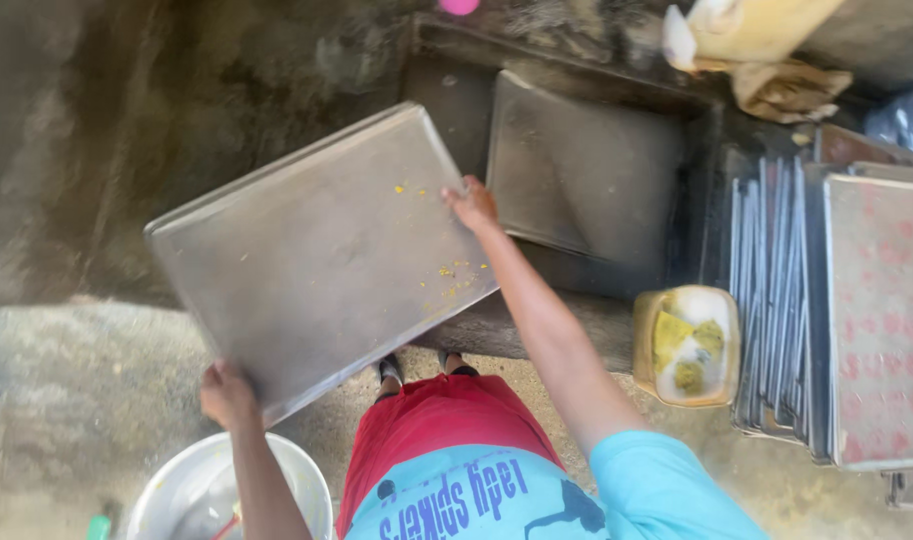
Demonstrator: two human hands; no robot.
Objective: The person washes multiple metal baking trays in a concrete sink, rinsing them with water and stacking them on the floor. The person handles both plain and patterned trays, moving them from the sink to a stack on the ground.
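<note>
Large rectangular metal baking tray [317, 255] held tilted above the wet concrete floor [87, 380], one long edge raised toward the upper left. Left hand [227, 393] clenched on the tray's lower corner, near the bottom edge of the view. Right hand [472, 205] gripping the tray's far right edge, arm extended, fingers curled over the rim. Yellow crumbs [455, 275] scattered over the tray's right portion, close to the right hand. Second metal tray [587, 175] lying slanted inside a dark concrete trough [447, 90] just beyond the right hand. Stack of similar trays [777, 290] standing on edge at the right, with one flat tray [882, 320] bearing faint reddish marks resting against them. Yellow plastic container [687, 345] holding yellowish sponge pieces, placed on the floor between the trough and the upright stack. White round basin [192, 490] on the floor directly below the left hand, partly hidden by the forearm. Crumpled brown paper [787, 90] at the upper right, beside the trough's far corner.
</note>
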